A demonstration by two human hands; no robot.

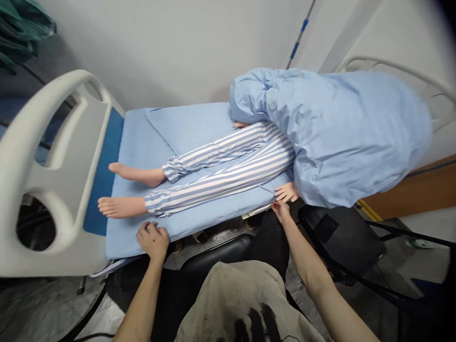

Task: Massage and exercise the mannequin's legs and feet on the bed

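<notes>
A nursing manikin in blue-and-white striped trousers [228, 168] lies on a bed covered with a light blue sheet [199, 118]. Its bare feet [123, 207] point toward the footboard, and a bunched light blue quilt [349, 128] hides its upper body. My left hand [154, 240] rests on the near mattress edge below the feet, its fingers loosely bent and apart. At the same edge farther right, my right hand [281, 210] is closed just below the manikin's hand [287, 191]; what its fingers pinch is hidden.
A cream footboard [67, 185] with cut-out handles rises at the left, and a headboard [399, 64] stands behind the quilt. A black chair [352, 242] with a phone [326, 228] on it is beside the bed at right. A pole [299, 40] leans against the wall.
</notes>
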